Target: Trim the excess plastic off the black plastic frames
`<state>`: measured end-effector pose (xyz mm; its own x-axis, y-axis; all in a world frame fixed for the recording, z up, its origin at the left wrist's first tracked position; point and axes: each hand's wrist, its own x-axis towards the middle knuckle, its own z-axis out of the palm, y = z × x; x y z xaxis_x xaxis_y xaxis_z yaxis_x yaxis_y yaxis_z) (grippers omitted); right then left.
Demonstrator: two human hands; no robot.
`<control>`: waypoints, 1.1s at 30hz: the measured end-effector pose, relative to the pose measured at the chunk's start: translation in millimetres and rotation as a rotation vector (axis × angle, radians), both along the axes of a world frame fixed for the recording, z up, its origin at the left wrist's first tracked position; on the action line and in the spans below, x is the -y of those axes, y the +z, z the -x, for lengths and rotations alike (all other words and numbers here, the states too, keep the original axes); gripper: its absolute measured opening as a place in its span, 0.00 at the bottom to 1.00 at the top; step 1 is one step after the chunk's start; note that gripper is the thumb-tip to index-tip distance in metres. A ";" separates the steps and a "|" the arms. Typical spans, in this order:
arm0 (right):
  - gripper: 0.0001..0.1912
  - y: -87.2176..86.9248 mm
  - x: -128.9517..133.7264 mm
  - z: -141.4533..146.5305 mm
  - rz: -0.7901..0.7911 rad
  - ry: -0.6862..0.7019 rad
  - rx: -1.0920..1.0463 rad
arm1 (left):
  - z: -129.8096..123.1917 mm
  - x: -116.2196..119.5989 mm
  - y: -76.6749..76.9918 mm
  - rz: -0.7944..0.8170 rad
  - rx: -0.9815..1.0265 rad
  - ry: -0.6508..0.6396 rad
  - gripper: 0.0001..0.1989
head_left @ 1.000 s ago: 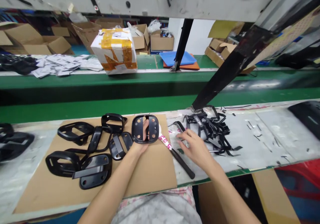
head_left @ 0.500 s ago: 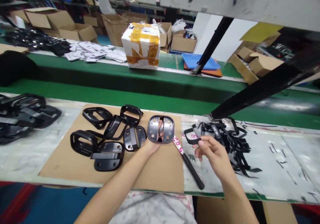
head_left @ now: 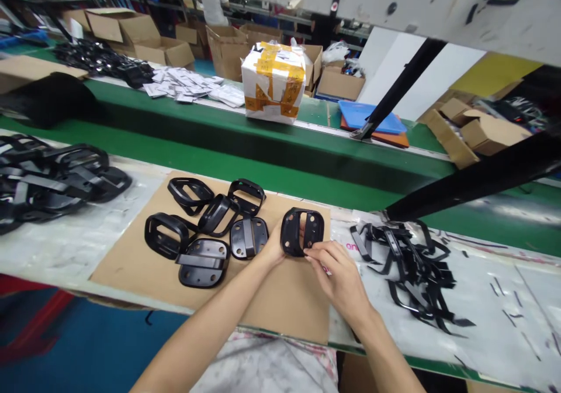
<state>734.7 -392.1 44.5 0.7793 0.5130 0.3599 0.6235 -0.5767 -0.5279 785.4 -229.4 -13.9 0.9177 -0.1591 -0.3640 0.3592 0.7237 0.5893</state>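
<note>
My left hand [head_left: 276, 244] grips a rounded black plastic plate [head_left: 314, 232] from behind and holds it up over the cardboard sheet. Through the plate's central slot some of my left fingers show. My right hand [head_left: 339, 276] pinches at the plate's lower right edge, closed on a thin black strap that is mostly hidden by the fingers and plate. Left of my hands, several black plates with straps across them lie on the cardboard, the nearest being a flat plate [head_left: 249, 237]. A tangled pile of black straps [head_left: 412, 270] lies right of my right hand.
A cardboard sheet [head_left: 284, 308] covers part of the bench. More black plates [head_left: 56, 176] are heaped at far left. A white taped box [head_left: 274, 83] stands on the ledge behind, beside white packets [head_left: 184, 83]. A slanted black post [head_left: 473, 176] rises behind the strap pile.
My right hand has moved left from beside the strap pile to the held plate, bringing the strap with it. The plate has turned slightly in my left hand. The view has shifted left.
</note>
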 end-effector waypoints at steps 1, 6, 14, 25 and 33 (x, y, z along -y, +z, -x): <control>0.09 0.4 2.0 -1.1 0.016 0.012 -0.013 | -0.4 0.1 2.1 -0.006 -0.021 -0.006 0.22; 0.10 8.4 7.0 -6.0 0.065 0.064 -0.183 | -0.6 -3.1 12.8 0.003 -0.011 -0.022 0.18; 0.10 7.3 19.4 1.5 -0.122 -0.015 -0.403 | 7.2 -0.4 23.1 -0.123 0.123 -0.102 0.19; 0.50 -16.3 -15.9 6.6 -0.421 -0.361 -0.288 | 16.8 4.9 29.4 0.060 0.186 -0.281 0.21; 0.40 -0.7 -0.9 -0.2 -0.469 -0.202 -0.300 | 9.1 -7.3 34.9 0.337 0.013 -0.493 0.21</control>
<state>734.9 -391.3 43.8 0.9478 0.1834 0.2610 0.3094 -0.3303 -0.8917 776.4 -222.1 21.0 0.7100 -0.6727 -0.2083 0.6948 0.6211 0.3628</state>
